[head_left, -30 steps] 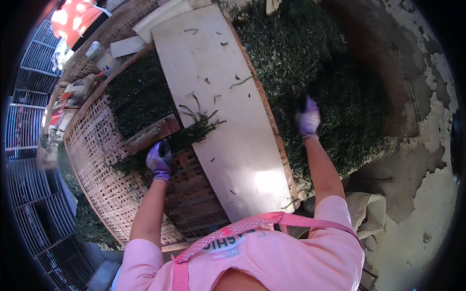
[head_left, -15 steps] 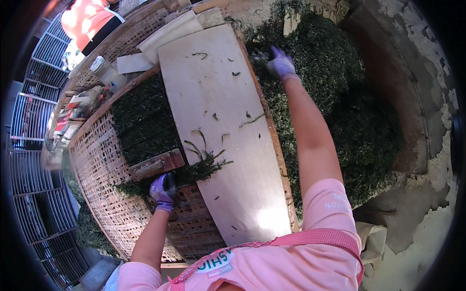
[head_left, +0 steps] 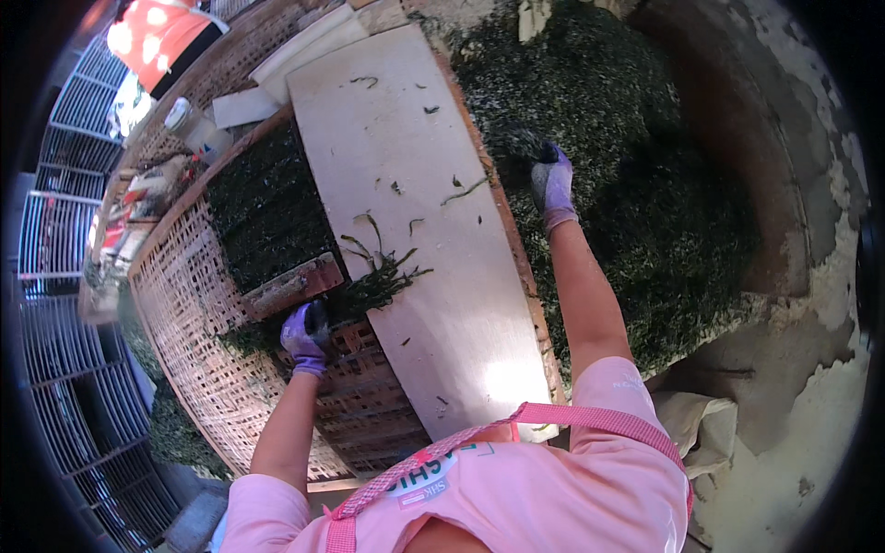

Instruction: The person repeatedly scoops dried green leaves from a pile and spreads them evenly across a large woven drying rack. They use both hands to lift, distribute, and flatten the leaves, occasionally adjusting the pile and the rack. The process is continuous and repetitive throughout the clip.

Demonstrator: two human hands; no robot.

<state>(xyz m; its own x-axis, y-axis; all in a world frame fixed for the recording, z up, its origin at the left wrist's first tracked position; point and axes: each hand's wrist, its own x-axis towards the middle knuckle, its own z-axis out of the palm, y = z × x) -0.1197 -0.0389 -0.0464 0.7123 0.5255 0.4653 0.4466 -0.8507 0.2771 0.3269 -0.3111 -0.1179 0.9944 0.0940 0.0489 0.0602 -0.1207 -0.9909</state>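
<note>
My left hand (head_left: 304, 336), in a purple glove with dark fingertips, is curled at the loose green strands just below a weathered wooden block (head_left: 290, 286); what it holds is hidden. The block lies along the lower edge of a dark green leafy mat (head_left: 258, 203) on woven bamboo (head_left: 184, 276). My right hand (head_left: 553, 184), also gloved, has its fingers bent down into a large heap of dark green leafy material (head_left: 664, 230); I cannot make out what is in them. Between the hands is a long pale board (head_left: 424, 304) with scattered green strands, some trailing off toward my left hand.
A person in an orange top (head_left: 147, 46) is at the upper left, near metal racks (head_left: 64, 378). A white bucket (head_left: 198, 129) and pale sheets (head_left: 300, 51) sit at the back. A peeling concrete surface (head_left: 793, 405) borders the right, with crumpled pale cloth (head_left: 691, 424) low down.
My right hand reached toward the far end of the heap and has come partway back, now higher than at first. My left hand stays by the block. The view has shifted slightly.
</note>
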